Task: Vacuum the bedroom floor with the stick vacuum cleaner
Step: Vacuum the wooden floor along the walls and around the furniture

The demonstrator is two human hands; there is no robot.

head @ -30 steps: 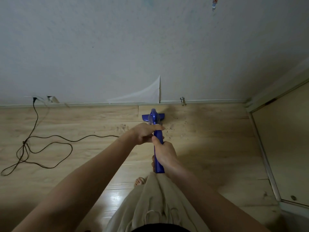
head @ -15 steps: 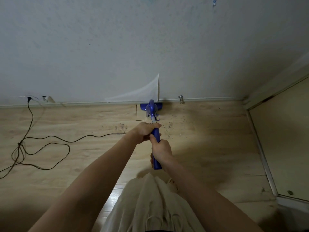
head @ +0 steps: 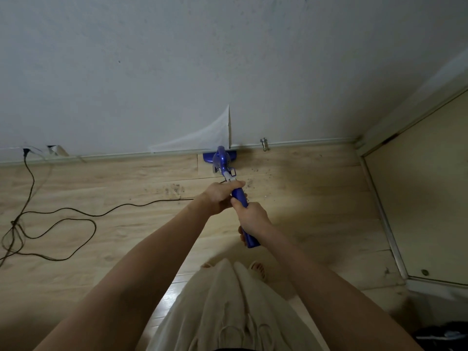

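Note:
A blue stick vacuum cleaner (head: 220, 160) stretches away from me over the light wooden floor (head: 316, 203). Its floor head (head: 208, 157) touches the skirting board under the white wall. My left hand (head: 219, 196) grips the blue handle higher up the stick. Just below it, my right hand (head: 253, 219) grips the same handle, whose end pokes out under my wrist. Dark crumbs of dirt (head: 253, 181) lie scattered on the boards right of the stick, and another patch of dirt (head: 174, 189) lies to its left.
A black power cord (head: 63, 219) loops over the floor at the left, running from a wall socket (head: 25, 151). A metal door stop (head: 264, 143) stands by the skirting. A peeling wallpaper flap (head: 210, 135) hangs above the head. A door and threshold (head: 385, 224) lie at right.
The vacuum has been pushed forward, its head going from mid-floor up to the skirting board. Both arms have stretched further out, and the cord has trailed along.

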